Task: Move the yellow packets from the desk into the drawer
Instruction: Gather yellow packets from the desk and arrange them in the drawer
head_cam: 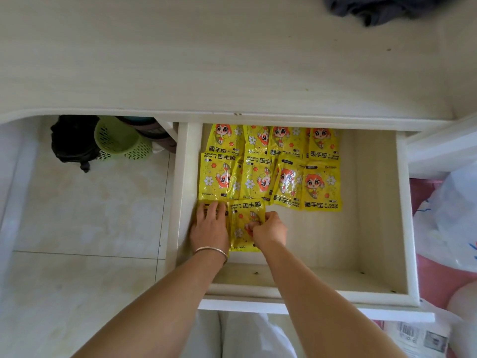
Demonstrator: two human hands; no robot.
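The pale wooden drawer [374, 228] is pulled out under the desk [206, 60]. Several yellow hand-warmer packets [271, 166] lie in two rows at its back left. A third row begins in front of them. My left hand [210, 227] lies flat with straight fingers on a packet [202, 204] by the drawer's left wall, mostly covering it. My right hand [268, 228] has its fingers curled and pinches the right edge of the neighbouring packet [242, 226], which lies on the drawer floor.
A dark grey cloth [382, 9] lies at the desk's far right. A green basket [121, 140] and a black bag [72, 140] sit on the tiled floor at left. White plastic bags [449, 223] and pink fabric lie to the drawer's right.
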